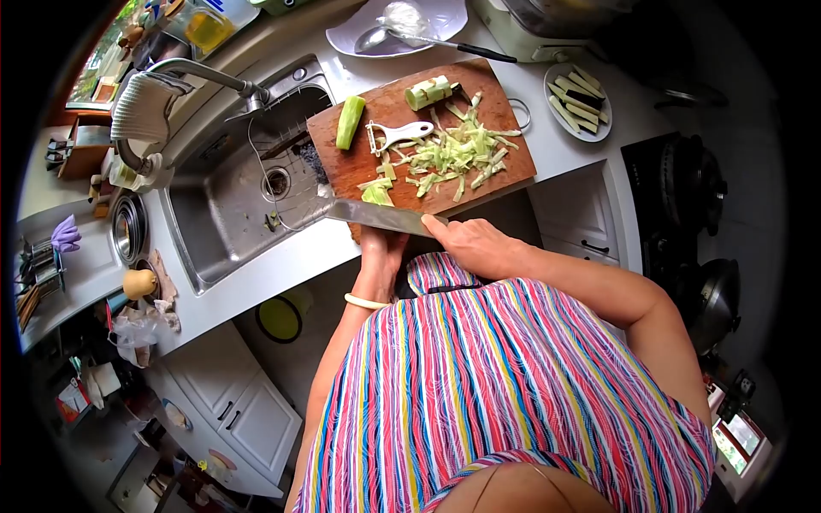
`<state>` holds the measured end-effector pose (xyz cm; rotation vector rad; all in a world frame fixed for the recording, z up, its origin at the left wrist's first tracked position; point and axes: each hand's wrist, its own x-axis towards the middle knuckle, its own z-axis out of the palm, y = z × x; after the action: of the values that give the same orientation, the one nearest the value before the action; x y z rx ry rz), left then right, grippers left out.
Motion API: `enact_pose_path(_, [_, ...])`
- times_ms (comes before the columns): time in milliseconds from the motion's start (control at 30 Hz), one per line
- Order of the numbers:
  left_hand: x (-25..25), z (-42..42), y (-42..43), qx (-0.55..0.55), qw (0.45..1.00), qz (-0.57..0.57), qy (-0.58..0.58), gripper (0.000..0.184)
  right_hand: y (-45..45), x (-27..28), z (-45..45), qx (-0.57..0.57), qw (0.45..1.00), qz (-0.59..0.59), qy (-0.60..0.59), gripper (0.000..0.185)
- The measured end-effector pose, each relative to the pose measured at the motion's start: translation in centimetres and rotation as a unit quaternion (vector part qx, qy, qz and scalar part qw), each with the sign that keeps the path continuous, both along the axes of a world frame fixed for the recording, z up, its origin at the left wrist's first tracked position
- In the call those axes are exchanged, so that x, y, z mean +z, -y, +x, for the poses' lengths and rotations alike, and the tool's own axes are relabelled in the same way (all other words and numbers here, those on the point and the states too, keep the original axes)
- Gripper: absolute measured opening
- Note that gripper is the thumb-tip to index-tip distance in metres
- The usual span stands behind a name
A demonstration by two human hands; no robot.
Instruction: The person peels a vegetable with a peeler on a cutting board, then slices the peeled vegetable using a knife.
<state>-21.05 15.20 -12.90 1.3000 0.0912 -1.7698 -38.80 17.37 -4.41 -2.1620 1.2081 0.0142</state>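
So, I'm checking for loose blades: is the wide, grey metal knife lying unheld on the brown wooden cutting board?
No, the person's right hand holds the knife near the cutting board's front edge.

Left hand [382, 245]: fingertips hidden behind the broad-bladed knife [380, 217]; what they touch, cannot tell. Knife handle: concealed in right hand [481, 246]. Lilac dish [349, 36]: far rim cut off by the top edge. Lower-left clutter [156, 484]: too dark, too small to identify.

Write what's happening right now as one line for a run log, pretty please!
right hand: holds knife | left hand: partly hidden, grip unclear | cutting board: white peeler, green strips
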Motion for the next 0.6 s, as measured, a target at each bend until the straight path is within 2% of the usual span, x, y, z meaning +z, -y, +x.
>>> enact_pose_path(67, [-0.3,0.4,0.1,-0.017,1.000,-0.001,0.009,0.034,0.1,-0.4,0.5,-0.002,1.000,-0.015,0.000,0.046])
enact_pose_path(167, [0.1,0.4,0.3,-0.017,1.000,0.004,-0.012,0.035,0.9,-1.6,1.0,-0.004,0.998,-0.062,0.015,0.027])
enact_pose_path(267, [-1.0,0.6,-0.5,-0.028,0.998,-0.028,-0.039,0.038,2.1,-3.4,1.5,-0.007,0.998,-0.053,0.022,0.024])
enact_pose_path(367, [-1.6,1.0,-0.6,-0.021,0.998,-0.025,-0.056,0.041,3.3,-5.0,2.2,-0.020,0.998,-0.040,0.041,0.035])
enact_pose_path(500, [-1.1,0.6,-0.1,0.021,0.999,0.010,-0.044,0.040,2.0,-1.8,1.6,0.015,0.999,-0.038,0.020,0.041])
enact_pose_path(533, [-1.5,1.2,-0.2,-0.038,0.997,-0.041,-0.048,0.041,1.6,-0.4,1.2,0.026,0.999,-0.016,0.014,0.046])
enact_pose_path(567, [-2.0,1.1,-0.7,-0.022,0.999,-0.027,-0.033,0.037,1.1,0.2,0.9,0.029,0.999,-0.010,0.009,0.047])
enact_pose_path(600, [-0.4,0.5,-0.5,-0.006,1.000,-0.014,-0.018,0.033,0.7,0.7,0.6,0.031,1.000,-0.007,0.004,0.047])
